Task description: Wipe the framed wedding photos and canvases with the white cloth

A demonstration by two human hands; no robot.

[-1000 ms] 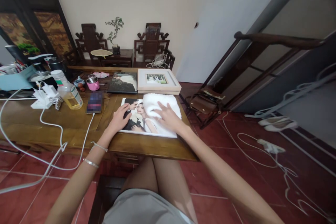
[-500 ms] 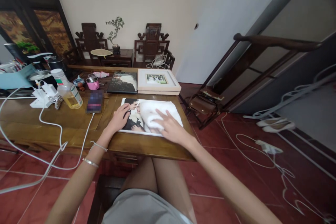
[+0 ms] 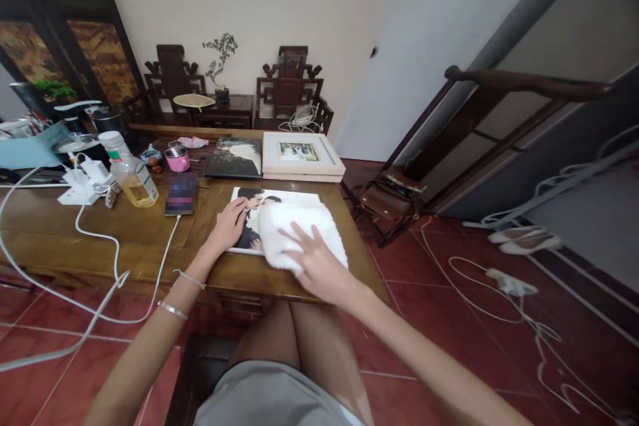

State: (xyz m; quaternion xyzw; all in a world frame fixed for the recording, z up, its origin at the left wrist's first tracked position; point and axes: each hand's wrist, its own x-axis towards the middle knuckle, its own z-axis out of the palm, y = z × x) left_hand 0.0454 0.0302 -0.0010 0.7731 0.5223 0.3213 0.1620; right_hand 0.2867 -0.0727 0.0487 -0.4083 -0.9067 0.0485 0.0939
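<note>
A white fluffy cloth (image 3: 312, 216) covers the right part of a photo panel (image 3: 252, 243) and hangs over its near edge. The panel, possibly an album, shows a printed couple and lies flat on the table. My right hand (image 3: 317, 263) presses down on the cloth with its fingers spread. My left hand (image 3: 230, 223) rests on the panel's left edge, its fingers laid out flat and gripping nothing. The cloth hides much of the picture.
Behind the panel lie a dark photo album (image 3: 233, 158) and a white framed picture (image 3: 302, 154). To the left are a phone (image 3: 180, 194) on a cable, a bottle of yellow liquid (image 3: 132, 176), a pink cup (image 3: 177, 158) and white chargers (image 3: 84, 180). The wooden table (image 3: 200, 266) ends near my lap.
My right hand and the cloth have slid toward me and slightly left, uncovering more of the panel's far edge. My left hand has stayed in place.
</note>
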